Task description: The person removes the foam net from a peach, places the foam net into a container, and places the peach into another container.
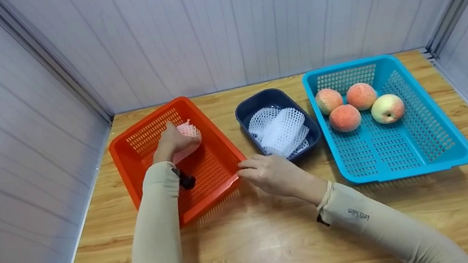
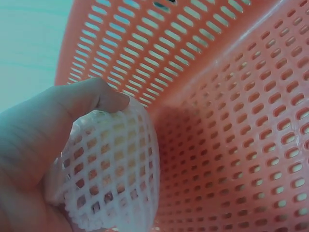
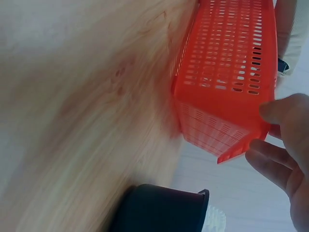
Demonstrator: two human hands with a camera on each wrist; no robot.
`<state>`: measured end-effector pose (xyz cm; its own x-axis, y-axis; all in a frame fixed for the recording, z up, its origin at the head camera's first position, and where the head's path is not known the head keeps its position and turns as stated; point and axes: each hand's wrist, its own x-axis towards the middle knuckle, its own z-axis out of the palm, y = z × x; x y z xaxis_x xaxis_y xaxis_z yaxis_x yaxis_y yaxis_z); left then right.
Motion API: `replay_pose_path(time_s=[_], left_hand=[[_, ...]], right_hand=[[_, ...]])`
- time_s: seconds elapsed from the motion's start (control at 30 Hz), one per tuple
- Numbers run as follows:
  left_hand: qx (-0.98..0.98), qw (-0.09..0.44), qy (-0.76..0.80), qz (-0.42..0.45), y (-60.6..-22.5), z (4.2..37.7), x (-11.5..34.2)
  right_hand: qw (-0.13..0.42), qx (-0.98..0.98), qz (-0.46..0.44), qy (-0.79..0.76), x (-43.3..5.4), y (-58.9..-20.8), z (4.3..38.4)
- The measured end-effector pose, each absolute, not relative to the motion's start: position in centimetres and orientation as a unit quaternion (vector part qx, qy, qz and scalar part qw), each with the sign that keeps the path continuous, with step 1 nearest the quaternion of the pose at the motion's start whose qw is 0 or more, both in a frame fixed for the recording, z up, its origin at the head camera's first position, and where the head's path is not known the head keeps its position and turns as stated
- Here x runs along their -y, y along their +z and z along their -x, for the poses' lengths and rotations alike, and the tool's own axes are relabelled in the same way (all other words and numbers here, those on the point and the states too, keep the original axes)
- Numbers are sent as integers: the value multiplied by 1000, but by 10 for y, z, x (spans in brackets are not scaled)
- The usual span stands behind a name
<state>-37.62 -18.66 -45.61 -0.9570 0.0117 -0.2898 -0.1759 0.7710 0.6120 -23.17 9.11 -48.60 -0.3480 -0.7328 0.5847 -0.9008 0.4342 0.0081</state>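
Note:
Inside the orange-red basket (image 1: 222, 145), my left hand (image 1: 172, 140) grips a peach in a white foam net (image 1: 190, 131). The left wrist view shows the thumb over the netted peach (image 2: 118, 162), close to the basket's slotted wall (image 2: 145, 53); the fingers behind the fruit are mostly hidden. At the basket's near right corner, my right hand (image 1: 274, 174) pinches the rim. In the right wrist view, thumb and fingers of that hand (image 3: 292, 140) meet at the basket's edge (image 3: 227, 104).
A dark blue bin (image 1: 250, 103) with white foam nets (image 1: 282, 131) stands right of the orange-red basket. Further right, a blue basket (image 1: 442, 128) holds several bare peaches (image 1: 345, 118). Panel walls (image 1: 209, 28) enclose the wooden table (image 1: 253, 258) at the back and sides.

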Motion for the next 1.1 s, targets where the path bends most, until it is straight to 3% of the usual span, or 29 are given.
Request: replay_pose_path(time_s=[0.57, 0.9, 1.1], left_hand=[[-943, 13, 331, -27, -421, 331, 183], [-930, -50, 350, -102, -402, 279, 165], [-898, -51, 399, -178, -396, 244, 150]], right_hand=[[273, 784, -511, 223, -143, -471, 186], [263, 800, -481, 245, -177, -466, 159], [268, 806, -462, 255, -192, -461, 148]])
